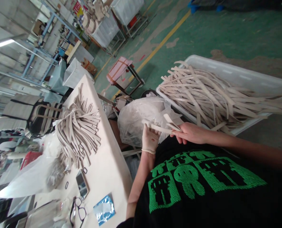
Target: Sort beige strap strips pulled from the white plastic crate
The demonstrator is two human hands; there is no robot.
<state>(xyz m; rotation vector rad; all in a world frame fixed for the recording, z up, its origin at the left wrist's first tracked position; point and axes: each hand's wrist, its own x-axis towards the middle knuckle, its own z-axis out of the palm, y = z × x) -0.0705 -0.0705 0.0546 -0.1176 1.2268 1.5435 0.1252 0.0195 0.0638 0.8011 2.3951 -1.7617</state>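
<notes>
My left hand wears a pale glove with a small dark reddish spot on the palm. Its thumb and fingers close around one end of a beige fabric strap. The strap runs across to my bare right hand, which grips it together with another folded strap end that sticks up. Just beyond my hands, a white plastic tub is heaped with loose beige straps. A crumpled clear plastic bag lies behind my left hand.
On the white table at left lie a bundle of straps, a phone, eyeglasses, a blue packet and small dark buckles. A pink-topped stool and wheeled carts stand farther off.
</notes>
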